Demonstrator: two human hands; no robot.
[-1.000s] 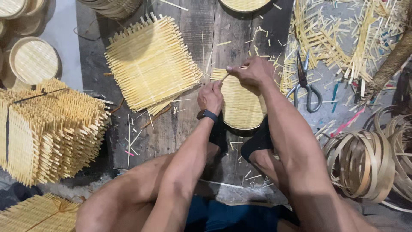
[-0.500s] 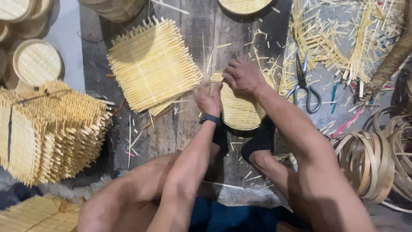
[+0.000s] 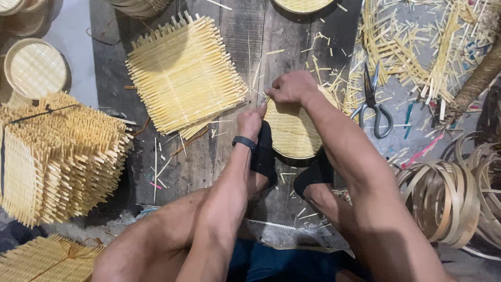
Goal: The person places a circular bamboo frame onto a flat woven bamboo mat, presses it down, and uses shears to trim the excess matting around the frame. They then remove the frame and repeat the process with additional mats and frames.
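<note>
So I'm sitting on the floor with the round pale woven bamboo tray [image 3: 295, 130] pinned between my feet on the dark wooden plank floor [image 3: 235, 42], pretty much dead centre. My right hand [image 3: 292, 87] is curled shut at the tray's far left edge, pinching a thin bamboo strip there, and my left hand [image 3: 251, 121], the one with the black wristband [image 3: 244, 142], sits just beside it at the tray's left rim with fingers closed on the weave. Far left of my hands lies a loose stack of square pale bamboo lattice mats [image 3: 182, 73], and a much taller pile of the same mats [image 3: 57, 156] sits at the left. Grey metal scissors [image 3: 373, 102] lie right of the tray among bamboo offcuts [image 3: 412, 47], with coils of flat bamboo hoop strips [image 3: 449, 198] near right.
</note>
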